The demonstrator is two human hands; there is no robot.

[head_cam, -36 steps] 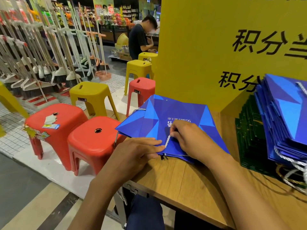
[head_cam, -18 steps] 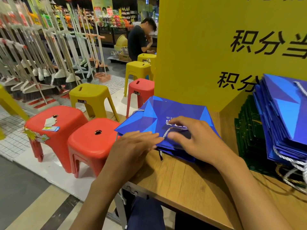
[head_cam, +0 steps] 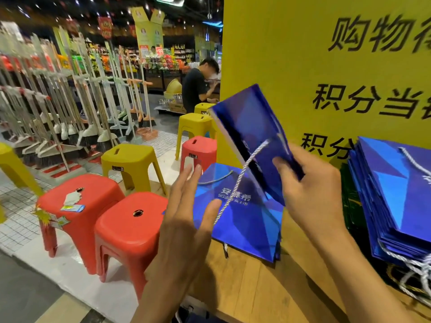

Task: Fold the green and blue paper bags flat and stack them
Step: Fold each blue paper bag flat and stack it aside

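Your right hand pinched the raised bag by its lower end, thumb on the face and fingers behind. The folded blue bag stood tilted in the air in front of the board, clear of the table. That hold kept it pressed flat while its cord hung loose toward you. Your left hand was spread, fingers straight, holding nothing, at the near-left edge of the flat bag lying print-up on the table; whether it touched that bag I couldn't tell. I judge it was placed there either to steady that bag or to meet the raised one. The flat bag lay by the table's left edge, seemingly on at least one more like it. To your right the pile of blue bags leaned over the green bags, apart from the flat bag. By my reading, the raised bag was bound for one of those stacks; which one, I couldn't say.
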